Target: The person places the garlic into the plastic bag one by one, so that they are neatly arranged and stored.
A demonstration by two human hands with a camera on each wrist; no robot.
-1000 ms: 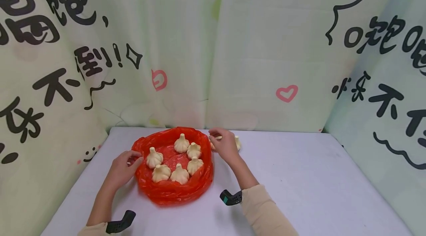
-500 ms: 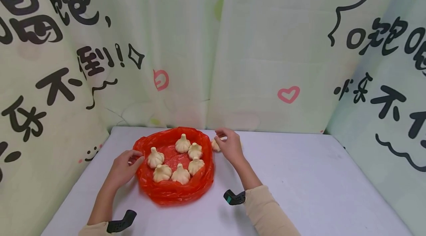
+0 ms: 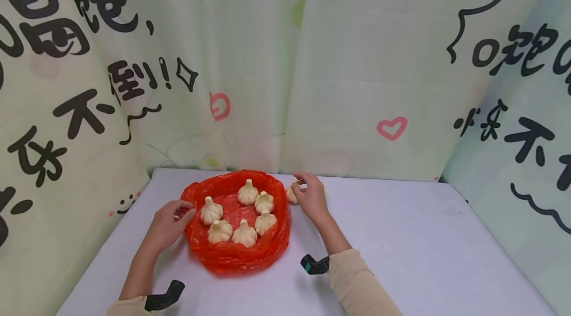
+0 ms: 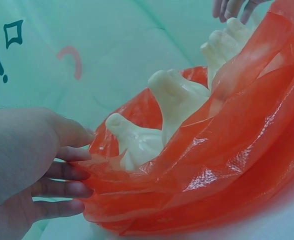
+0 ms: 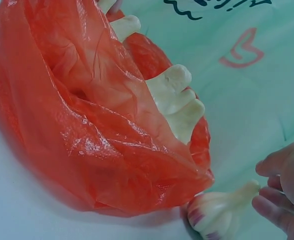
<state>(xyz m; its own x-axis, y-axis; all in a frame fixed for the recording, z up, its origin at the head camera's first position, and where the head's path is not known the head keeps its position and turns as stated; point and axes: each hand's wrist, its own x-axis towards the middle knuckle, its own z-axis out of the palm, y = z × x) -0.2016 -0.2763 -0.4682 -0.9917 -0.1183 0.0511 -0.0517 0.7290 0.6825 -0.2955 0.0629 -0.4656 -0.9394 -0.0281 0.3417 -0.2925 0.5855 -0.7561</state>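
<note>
In the head view a red plastic bag [image 3: 223, 256] stands on the table with its rim rolled open and several garlic bulbs [image 3: 245, 234] inside. At its left rim is my left hand [image 3: 167, 224]; in the left wrist view the thumb and fingers of this hand [image 4: 37, 165] hold the thin red film. My right hand [image 3: 312, 199] hovers right of the bag, over a loose garlic bulb [image 3: 292, 194]. In the right wrist view that purple-streaked bulb [image 5: 214, 215] lies against the bag, its stem tip between the parted thumb and fingers, contact unclear.
Behind my right hand a pale bit of another bulb [image 3: 326, 194] shows, mostly hidden. The white table [image 3: 401, 246] ends against a printed curtain [image 3: 339, 108] at the back and sides. A black wrist camera [image 3: 314, 264] sits on my right forearm.
My right hand has shifted slightly right and lowered, from beside the bag's rim to the loose bulb's stem. The left hand has stayed at the rim. The view has turned slightly.
</note>
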